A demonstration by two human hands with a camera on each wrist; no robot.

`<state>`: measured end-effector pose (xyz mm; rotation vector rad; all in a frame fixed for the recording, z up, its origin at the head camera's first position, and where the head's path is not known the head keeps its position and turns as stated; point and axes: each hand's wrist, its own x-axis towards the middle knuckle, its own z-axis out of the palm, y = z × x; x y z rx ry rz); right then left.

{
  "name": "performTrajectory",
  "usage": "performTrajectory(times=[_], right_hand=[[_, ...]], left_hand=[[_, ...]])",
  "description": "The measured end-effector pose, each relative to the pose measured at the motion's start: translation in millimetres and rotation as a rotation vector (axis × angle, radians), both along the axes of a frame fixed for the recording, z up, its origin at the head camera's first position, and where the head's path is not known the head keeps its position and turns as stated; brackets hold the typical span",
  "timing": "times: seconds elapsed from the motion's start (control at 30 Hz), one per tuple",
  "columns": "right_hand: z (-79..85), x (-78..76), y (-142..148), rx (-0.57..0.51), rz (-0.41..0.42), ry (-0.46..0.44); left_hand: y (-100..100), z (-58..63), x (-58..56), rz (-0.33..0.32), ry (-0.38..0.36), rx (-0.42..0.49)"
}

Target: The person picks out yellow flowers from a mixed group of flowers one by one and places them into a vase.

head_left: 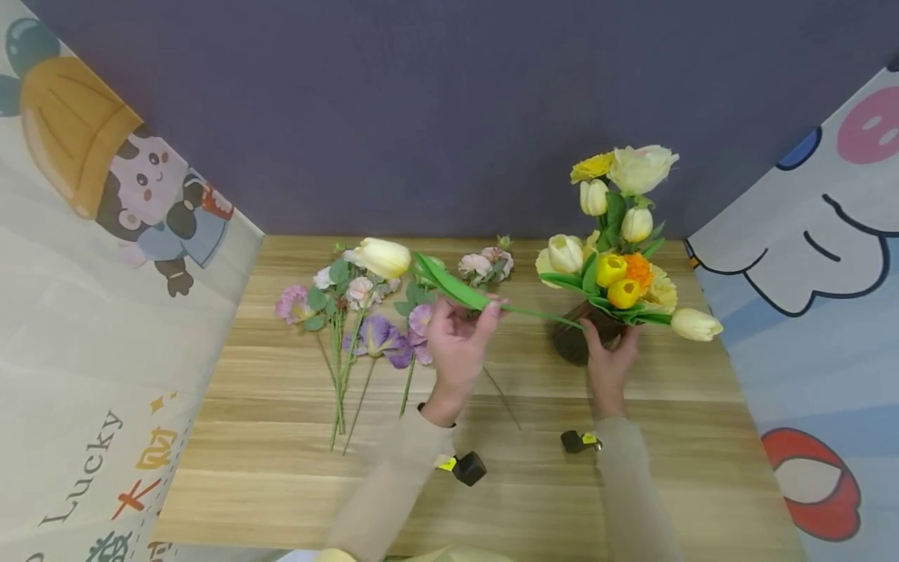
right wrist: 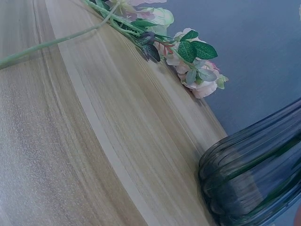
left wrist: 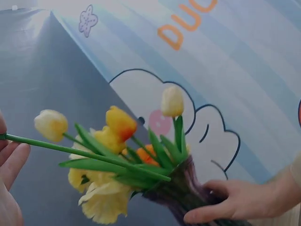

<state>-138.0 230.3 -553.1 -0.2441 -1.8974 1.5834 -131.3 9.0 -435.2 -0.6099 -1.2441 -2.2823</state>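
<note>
My left hand [head_left: 456, 343] pinches the green stem of a white tulip [head_left: 382, 257] whose bloom points left. The free end of that stem [left wrist: 94, 154] reaches across to the mouth of a dark, ribbed glass vase [head_left: 570, 343]; whether it is inside cannot be told. My right hand [head_left: 609, 359] grips the vase near its upper part, seen in the left wrist view as a hand [left wrist: 235, 202] from the right. Yellow tulips [head_left: 623, 293], an orange flower [head_left: 639, 272], white tulips [head_left: 637, 224] and a large cream bloom [head_left: 642, 168] fill the vase. Stems show through the glass [right wrist: 254, 174] in the right wrist view.
Left of the vase, pink flowers [head_left: 360, 292] and purple flowers [head_left: 378, 336] lie on the wooden table [head_left: 281, 476], along with a pink spray [right wrist: 202, 77] near the back. A dark wall [head_left: 435, 117] rises behind; printed panels [head_left: 794, 257] flank both sides.
</note>
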Motion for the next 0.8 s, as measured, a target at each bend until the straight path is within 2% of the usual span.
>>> performTrajectory(times=[0.33, 0.53, 0.8], right_hand=[[-1.9, -0.8, 3, -0.018, 0.018, -0.012], [-0.6, -0.4, 3, -0.019, 0.026, -0.01], [-0.1, -1.0, 2, -0.003, 0.02, 0.002]], left_hand=[[26, 10.9, -6.7, -0.016, 0.012, 0.019], [34, 9.6, -8.3, 0.001, -0.024, 0.009], [40, 9.2, -13.1, 0.05, 0.022, -0.116]])
